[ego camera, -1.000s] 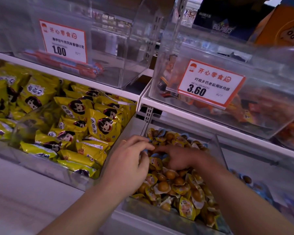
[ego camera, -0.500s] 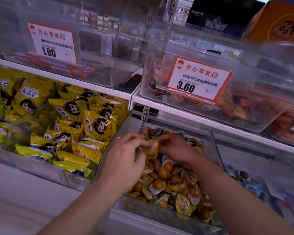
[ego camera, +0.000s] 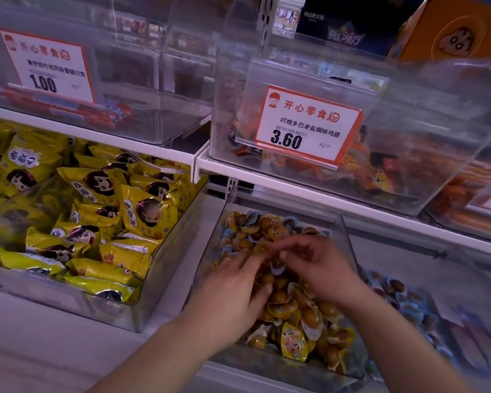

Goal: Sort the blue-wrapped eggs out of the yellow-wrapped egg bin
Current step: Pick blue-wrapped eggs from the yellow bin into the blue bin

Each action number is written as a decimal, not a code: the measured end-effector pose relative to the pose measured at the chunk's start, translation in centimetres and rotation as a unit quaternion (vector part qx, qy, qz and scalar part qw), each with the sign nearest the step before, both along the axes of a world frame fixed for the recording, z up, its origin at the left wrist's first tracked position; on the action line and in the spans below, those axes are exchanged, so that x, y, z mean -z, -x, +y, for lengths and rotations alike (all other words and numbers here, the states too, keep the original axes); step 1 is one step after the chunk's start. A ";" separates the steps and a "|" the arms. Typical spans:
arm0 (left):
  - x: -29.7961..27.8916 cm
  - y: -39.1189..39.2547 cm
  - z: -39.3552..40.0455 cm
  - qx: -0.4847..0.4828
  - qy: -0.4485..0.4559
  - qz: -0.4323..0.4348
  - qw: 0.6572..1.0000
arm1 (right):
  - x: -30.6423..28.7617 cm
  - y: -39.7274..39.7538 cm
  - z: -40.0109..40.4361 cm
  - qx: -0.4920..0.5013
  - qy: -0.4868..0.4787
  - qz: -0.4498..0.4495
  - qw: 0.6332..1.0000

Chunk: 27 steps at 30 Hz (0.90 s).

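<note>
Both hands dig in clear plastic bin (ego camera: 349, 251) at lower middle. Left hand (ego camera: 233, 290) spread flat on yellow-wrapped eggs (ego camera: 294, 340); right hand (ego camera: 315, 265) curled, grip unclear. Pick only blue-wrapped eggs (ego camera: 253, 218) near bin's back.

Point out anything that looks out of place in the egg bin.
Blue-wrapped eggs sit along the back left edge of the yellow-wrapped egg bin, among yellow-wrapped eggs. Their kind fills the neighbouring bin to the right.

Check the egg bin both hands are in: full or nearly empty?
Fairly full. The clear egg bin holds a heap of wrapped eggs from back wall to front edge, mostly yellow, with a few blue-wrapped eggs near the back left.
</note>
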<state>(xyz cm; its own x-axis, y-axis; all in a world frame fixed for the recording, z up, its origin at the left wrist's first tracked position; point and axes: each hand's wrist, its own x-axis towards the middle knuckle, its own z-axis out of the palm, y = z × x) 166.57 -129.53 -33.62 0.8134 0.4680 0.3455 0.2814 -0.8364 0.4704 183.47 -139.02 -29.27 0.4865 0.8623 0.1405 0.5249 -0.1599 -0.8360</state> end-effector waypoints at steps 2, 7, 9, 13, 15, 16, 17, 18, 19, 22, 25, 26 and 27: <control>0.5 -0.4 0.2 0.008 -0.024 0.024 0.999 | 0.5 0.1 -0.9 0.035 0.009 -0.065 0.997; 0.2 -0.7 0.3 0.010 0.002 0.013 1.000 | 0.7 -0.2 -1.5 0.032 0.126 -0.194 0.972; 0.0 -0.5 0.3 -0.003 0.033 -0.005 0.999 | 0.3 -0.4 -1.3 0.018 0.145 -0.187 0.971; -0.3 -0.7 0.3 -0.041 0.048 -0.037 0.997 | 0.6 -0.7 -0.3 -0.047 0.232 -0.182 0.954; -0.3 -1.1 0.6 -0.053 0.059 -0.035 0.996 | 1.1 -0.5 0.6 -0.075 0.261 -0.201 0.941; -0.3 -1.3 0.7 -0.055 0.066 -0.026 0.996 | 1.2 -0.5 1.1 -0.084 0.266 -0.199 0.939; -0.3 -1.5 0.7 -0.059 0.072 -0.019 0.996 | 1.1 -0.5 1.4 -0.091 0.273 -0.193 0.938; -0.3 -1.7 0.8 -0.064 0.074 -0.021 0.995 | 0.7 -0.6 1.8 -0.100 0.284 -0.190 0.934; -0.3 -1.9 0.8 -0.073 0.070 -0.031 0.994 | 0.2 -0.6 2.3 -0.111 0.299 -0.197 0.927; 0.1 -2.0 1.0 -0.100 0.019 -0.035 0.994 | -1.2 -0.9 4.2 -0.136 0.330 -0.241 0.903; 1.1 -1.9 0.5 -0.113 -0.055 0.089 0.988 | -1.8 -0.9 6.4 -0.141 0.360 -0.224 0.894; 1.3 -1.9 0.4 -0.115 -0.071 0.130 0.982 | -1.6 -0.8 6.8 -0.134 0.359 -0.226 0.896; 1.3 -1.9 0.3 -0.113 -0.077 0.158 0.978 | -1.1 -0.6 7.1 -0.118 0.347 -0.245 0.898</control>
<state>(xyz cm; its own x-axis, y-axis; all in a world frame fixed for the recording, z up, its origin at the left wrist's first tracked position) 168.44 -129.21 -34.89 0.7727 0.6104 0.1742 0.5783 -0.7900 0.2036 184.07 -131.95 -28.17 0.3049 0.8960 -0.3230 0.8902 -0.3887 -0.2378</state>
